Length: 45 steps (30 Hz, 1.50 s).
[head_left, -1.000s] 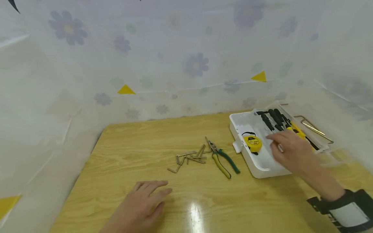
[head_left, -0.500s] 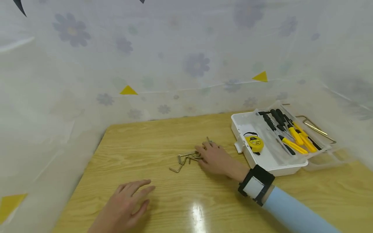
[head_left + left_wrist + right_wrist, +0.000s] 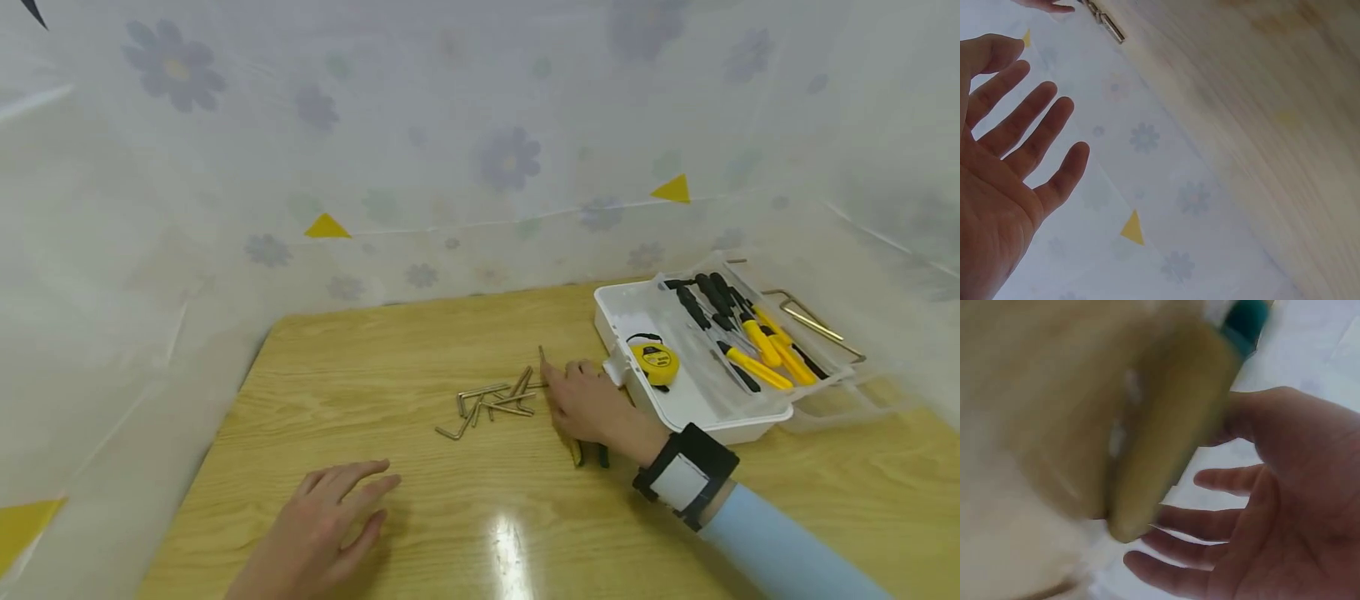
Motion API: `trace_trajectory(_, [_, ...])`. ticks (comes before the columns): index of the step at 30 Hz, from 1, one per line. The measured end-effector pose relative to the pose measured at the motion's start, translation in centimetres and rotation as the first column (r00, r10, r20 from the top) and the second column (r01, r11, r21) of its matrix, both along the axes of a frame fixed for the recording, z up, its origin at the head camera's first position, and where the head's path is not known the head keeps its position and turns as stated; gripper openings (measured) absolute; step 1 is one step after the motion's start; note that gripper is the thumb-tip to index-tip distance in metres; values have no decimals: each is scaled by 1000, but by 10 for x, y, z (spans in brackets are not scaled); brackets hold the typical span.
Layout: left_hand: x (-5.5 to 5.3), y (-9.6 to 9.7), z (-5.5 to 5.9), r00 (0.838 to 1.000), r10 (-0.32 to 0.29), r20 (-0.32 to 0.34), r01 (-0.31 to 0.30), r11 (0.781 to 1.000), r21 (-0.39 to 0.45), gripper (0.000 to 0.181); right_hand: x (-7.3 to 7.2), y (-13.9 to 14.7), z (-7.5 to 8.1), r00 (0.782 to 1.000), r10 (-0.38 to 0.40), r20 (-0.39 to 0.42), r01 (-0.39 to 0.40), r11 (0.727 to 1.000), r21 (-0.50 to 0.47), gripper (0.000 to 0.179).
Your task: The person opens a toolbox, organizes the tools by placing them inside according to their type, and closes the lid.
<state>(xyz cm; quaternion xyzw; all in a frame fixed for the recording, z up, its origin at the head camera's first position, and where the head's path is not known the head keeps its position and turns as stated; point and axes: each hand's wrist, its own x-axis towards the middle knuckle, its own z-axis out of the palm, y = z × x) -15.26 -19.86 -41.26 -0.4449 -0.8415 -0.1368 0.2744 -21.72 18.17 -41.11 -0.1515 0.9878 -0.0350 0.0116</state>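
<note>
My right hand (image 3: 588, 406) grips the pliers on the wooden table, covering most of them. The ends of the pliers' handles (image 3: 576, 454) show below the palm in the head view. In the right wrist view the yellow handle (image 3: 1172, 431) and part of the green one (image 3: 1246, 325) lie against the thumb (image 3: 1238, 415), blurred, with the fingers behind. Several hex keys (image 3: 495, 407) lie in a loose pile just left of this hand. My left hand (image 3: 322, 517), fingers relaxed and spread, hovers over the table's front left; its palm (image 3: 997, 200) faces its wrist camera, holding nothing.
Right of the hand stands a white toolbox (image 3: 652, 417) with a yellow tape measure (image 3: 655, 364) inside. Its clear tray holds several screwdrivers (image 3: 765, 346) and knives; larger hex keys (image 3: 813, 321) lie in the lid. A flowered plastic sheet (image 3: 450, 167) walls the table's back.
My right hand has come out of the toolbox, moved left to the hex keys, then slid right onto the pliers, whose handles have shifted slightly left and nearer. The left hand drew back slightly left.
</note>
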Motion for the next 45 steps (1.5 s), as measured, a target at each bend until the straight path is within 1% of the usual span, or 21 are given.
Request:
trace_trajectory(4, [0,1,0,1000,-6,4,6,1000,-6,51,-4,-8,1,998,-20,67,18,999,42,52])
trace_trajectory(7, [0,2,0,1000,-2,0,2,1000,-10,52,-2,-11,0,999,1,52,-6,996,93,41])
trace_trajectory(10, [0,2,-1,1000,-3,-11,3,1000,-3,51,6,-14,1,998,56,-20,-53,990,128,22])
trace_trajectory(13, [0,2,-2,1000,-11,-18,11,1000,6,50,16,-15,3,986,152,-66,-143,981,130,8])
trace_trajectory(14, [0,2,-2,1000,-13,-18,13,1000,8,49,20,-15,4,980,185,-72,-175,977,119,7])
trace_trajectory(17, [-1,2,-2,1000,-17,-21,17,1000,8,49,27,-13,7,962,262,-74,-256,963,78,15])
trace_trajectory(19, [-1,2,-2,1000,-20,-21,20,1000,9,49,30,-10,8,955,287,-79,-286,958,21,16])
trace_trajectory(21, [-2,3,-2,999,-25,-24,26,1000,13,49,30,-7,9,958,283,-57,-287,954,-87,16])
trace_trajectory(22, [-2,3,-3,999,-25,-27,26,1000,13,48,30,-5,10,958,284,-32,-286,945,-157,15])
trace_trajectory(24, [-2,3,-4,999,-31,-32,31,999,20,48,30,-1,10,953,301,32,-277,910,-307,12])
trace_trajectory(26, [-2,3,-5,999,-33,-36,33,999,23,48,31,2,11,938,326,121,-245,866,-437,6])
trace_trajectory(28, [-1,3,-6,999,-32,-35,33,999,22,47,32,4,10,916,358,179,-228,834,-503,13])
trace_trajectory(29, [-1,3,-6,999,-33,-33,33,999,21,47,32,5,10,908,372,190,-230,826,-514,19])
trace_trajectory(31, [-1,3,-7,999,-32,-26,33,999,15,48,33,6,9,903,393,174,-263,825,-500,31])
trace_trajectory(33, [-1,3,-7,999,-31,-22,31,999,13,48,33,8,8,908,402,115,-312,835,-452,36])
trace_trajectory(34, [-1,3,-7,999,-29,-22,29,999,14,48,33,8,7,910,407,74,-340,838,-427,36])
trace_trajectory(36, [-1,3,-7,999,-24,-23,24,1000,13,48,33,9,6,915,402,17,-368,853,-370,33])
trace_trajectory(39, [-1,4,-8,999,-24,-22,24,1000,12,48,33,9,5,925,379,-13,-365,881,-301,27])
trace_trajectory(41, [-1,4,-8,1000,-21,-21,22,1000,10,48,34,9,4,928,371,-31,-367,901,-232,23])
trace_trajectory(43, [-1,4,-7,1000,-22,-18,22,1000,11,48,35,9,3,919,383,-93,-394,905,-163,18])
trace_trajectory(45, [-1,4,-7,1000,-21,-16,21,1000,12,48,36,9,2,899,400,-175,-421,902,-100,13])
